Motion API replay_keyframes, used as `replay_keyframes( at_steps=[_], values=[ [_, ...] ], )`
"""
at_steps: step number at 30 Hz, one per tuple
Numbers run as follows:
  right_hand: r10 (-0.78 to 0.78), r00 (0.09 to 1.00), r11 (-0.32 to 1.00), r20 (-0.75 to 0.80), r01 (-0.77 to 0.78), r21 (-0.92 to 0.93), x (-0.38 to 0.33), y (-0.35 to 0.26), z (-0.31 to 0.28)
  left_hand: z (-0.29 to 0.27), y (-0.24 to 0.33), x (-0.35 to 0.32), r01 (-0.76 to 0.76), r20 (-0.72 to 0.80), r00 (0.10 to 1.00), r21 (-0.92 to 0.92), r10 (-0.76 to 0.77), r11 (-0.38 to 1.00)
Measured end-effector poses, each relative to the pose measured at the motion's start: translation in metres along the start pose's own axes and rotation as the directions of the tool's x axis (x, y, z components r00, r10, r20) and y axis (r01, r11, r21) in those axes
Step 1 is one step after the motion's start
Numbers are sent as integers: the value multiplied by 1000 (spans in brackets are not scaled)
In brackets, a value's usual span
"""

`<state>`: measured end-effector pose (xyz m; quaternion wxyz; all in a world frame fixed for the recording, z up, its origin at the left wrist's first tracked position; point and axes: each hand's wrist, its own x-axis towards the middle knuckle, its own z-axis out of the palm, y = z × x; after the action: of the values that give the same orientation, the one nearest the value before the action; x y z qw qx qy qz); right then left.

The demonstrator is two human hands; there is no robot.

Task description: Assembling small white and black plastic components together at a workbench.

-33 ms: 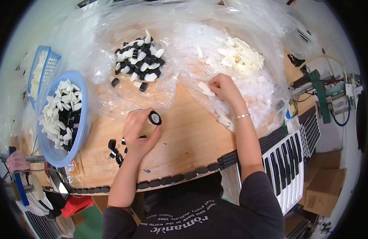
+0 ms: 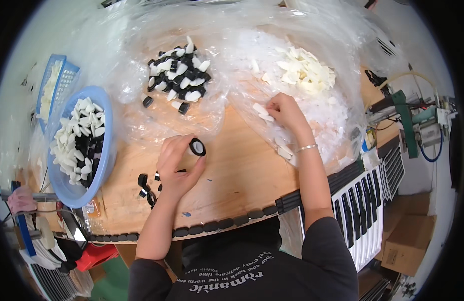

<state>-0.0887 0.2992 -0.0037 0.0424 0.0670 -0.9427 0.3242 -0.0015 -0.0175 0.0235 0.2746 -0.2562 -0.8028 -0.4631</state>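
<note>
- Your left hand (image 2: 176, 165) grips a black ring (image 2: 197, 147) in its fingertips, above the bare desk (image 2: 242, 170).
- Your right hand (image 2: 286, 113) is closed around a white piece (image 2: 262, 111) on the clear plastic sheet (image 2: 332, 120), just below the white pile (image 2: 304, 70).
- Nothing differs from the other view of this same instant: both hands and the ring lie in the same places.
- A few black rings (image 2: 146, 188) lie beside your left wrist; the blue basin (image 2: 104, 165) stands to the left.
</note>
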Motion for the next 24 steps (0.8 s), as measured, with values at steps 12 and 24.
replay_keyframes(
  at_steps=[12,24],
  values=[
    [-85,922,720,-377,318,616,-50,-129,-5,6,-3,-5,-88,-116,988,76,97,993],
    [-263,881,747,-393,444,494,-69,-168,44,6,2,-2,-195,-126,968,159,216,968]
  ],
)
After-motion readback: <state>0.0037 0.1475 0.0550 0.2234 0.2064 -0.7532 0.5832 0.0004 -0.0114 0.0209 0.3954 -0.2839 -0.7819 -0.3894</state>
